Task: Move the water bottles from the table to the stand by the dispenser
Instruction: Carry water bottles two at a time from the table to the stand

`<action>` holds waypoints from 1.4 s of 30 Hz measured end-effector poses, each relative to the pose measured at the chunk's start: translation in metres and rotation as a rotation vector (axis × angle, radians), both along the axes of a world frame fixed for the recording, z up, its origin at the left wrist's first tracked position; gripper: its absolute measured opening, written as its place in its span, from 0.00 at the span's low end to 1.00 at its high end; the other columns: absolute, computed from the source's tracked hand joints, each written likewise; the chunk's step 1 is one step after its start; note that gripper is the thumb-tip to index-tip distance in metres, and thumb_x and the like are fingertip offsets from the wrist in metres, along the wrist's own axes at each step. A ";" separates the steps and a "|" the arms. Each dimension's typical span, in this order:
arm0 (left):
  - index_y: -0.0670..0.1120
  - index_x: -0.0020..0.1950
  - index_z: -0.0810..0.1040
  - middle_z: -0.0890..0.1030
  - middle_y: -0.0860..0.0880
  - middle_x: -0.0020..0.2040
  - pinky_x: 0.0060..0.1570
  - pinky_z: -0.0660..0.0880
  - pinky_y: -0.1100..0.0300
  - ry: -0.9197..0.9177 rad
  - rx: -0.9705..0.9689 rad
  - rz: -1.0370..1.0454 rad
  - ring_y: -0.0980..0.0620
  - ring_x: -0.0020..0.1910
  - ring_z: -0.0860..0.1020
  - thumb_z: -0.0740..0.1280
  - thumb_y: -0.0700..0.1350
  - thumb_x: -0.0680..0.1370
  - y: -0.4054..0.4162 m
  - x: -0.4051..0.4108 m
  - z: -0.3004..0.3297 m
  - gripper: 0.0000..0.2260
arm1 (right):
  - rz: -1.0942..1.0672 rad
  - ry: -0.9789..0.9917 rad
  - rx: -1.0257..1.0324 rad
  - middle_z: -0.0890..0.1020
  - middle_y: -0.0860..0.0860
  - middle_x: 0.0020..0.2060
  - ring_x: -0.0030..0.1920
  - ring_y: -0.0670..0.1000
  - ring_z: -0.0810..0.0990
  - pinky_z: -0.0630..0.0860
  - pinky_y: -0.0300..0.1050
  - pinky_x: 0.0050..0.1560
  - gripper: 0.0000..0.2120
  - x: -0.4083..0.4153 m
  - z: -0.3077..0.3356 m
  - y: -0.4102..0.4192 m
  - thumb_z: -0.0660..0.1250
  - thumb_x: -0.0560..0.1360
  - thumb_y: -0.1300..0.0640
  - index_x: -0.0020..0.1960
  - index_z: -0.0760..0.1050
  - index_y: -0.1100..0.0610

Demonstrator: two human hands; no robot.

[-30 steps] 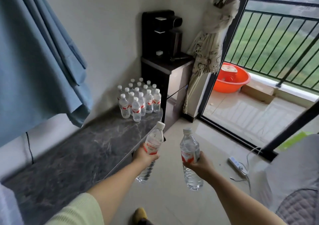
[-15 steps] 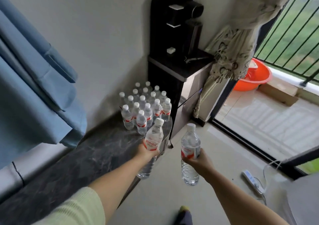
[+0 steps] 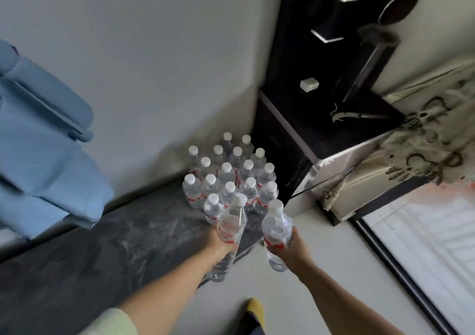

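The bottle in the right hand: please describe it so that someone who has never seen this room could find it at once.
Start at the black water dispenser in the corner; beside it a cluster of bottles stands on the dark marble stand. The bottle is just in front, gripped at its red label by the right hand. Unlike its neighbours, it hangs over the pale floor, not the stand.

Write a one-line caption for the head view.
Each hand, left and right, carries a bottle toward the cluster of bottles beside the dispenser.
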State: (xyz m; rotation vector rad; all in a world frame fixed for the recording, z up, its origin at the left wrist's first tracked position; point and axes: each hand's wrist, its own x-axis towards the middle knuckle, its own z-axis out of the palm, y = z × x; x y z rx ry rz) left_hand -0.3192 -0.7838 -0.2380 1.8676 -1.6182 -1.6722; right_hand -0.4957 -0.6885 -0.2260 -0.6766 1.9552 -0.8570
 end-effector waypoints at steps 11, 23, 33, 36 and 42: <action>0.50 0.56 0.76 0.83 0.48 0.52 0.52 0.75 0.55 -0.132 -0.124 0.240 0.47 0.53 0.80 0.79 0.50 0.61 -0.033 -0.063 -0.114 0.26 | -0.054 -0.076 0.002 0.80 0.49 0.53 0.50 0.48 0.78 0.72 0.27 0.39 0.28 -0.032 -0.113 -0.081 0.76 0.68 0.62 0.64 0.69 0.55; 0.38 0.65 0.69 0.79 0.34 0.55 0.56 0.74 0.53 0.091 -0.220 0.409 0.39 0.55 0.79 0.76 0.36 0.67 -0.047 -0.105 -0.181 0.29 | -0.171 -0.026 -0.101 0.81 0.46 0.53 0.54 0.45 0.79 0.76 0.38 0.49 0.23 -0.027 -0.193 -0.108 0.74 0.70 0.62 0.61 0.71 0.51; 0.41 0.70 0.64 0.75 0.42 0.65 0.65 0.72 0.50 0.181 -0.099 0.368 0.49 0.63 0.76 0.76 0.35 0.68 -0.047 -0.098 -0.181 0.33 | -0.010 0.032 0.068 0.79 0.52 0.59 0.58 0.51 0.77 0.71 0.43 0.51 0.27 -0.033 -0.188 -0.102 0.73 0.71 0.56 0.67 0.67 0.56; 0.43 0.72 0.63 0.75 0.45 0.66 0.64 0.71 0.55 0.171 -0.090 0.292 0.49 0.64 0.75 0.77 0.39 0.68 -0.043 -0.090 -0.167 0.36 | -0.017 0.053 0.057 0.77 0.52 0.61 0.58 0.51 0.76 0.70 0.43 0.52 0.32 -0.031 -0.169 -0.098 0.74 0.70 0.58 0.69 0.63 0.56; 0.43 0.72 0.63 0.72 0.48 0.66 0.58 0.67 0.70 0.078 -0.152 0.165 0.55 0.63 0.72 0.78 0.46 0.68 -0.049 -0.070 -0.115 0.37 | -0.018 0.063 -0.012 0.74 0.54 0.65 0.62 0.49 0.73 0.73 0.48 0.60 0.36 -0.033 -0.111 -0.101 0.75 0.70 0.59 0.72 0.60 0.56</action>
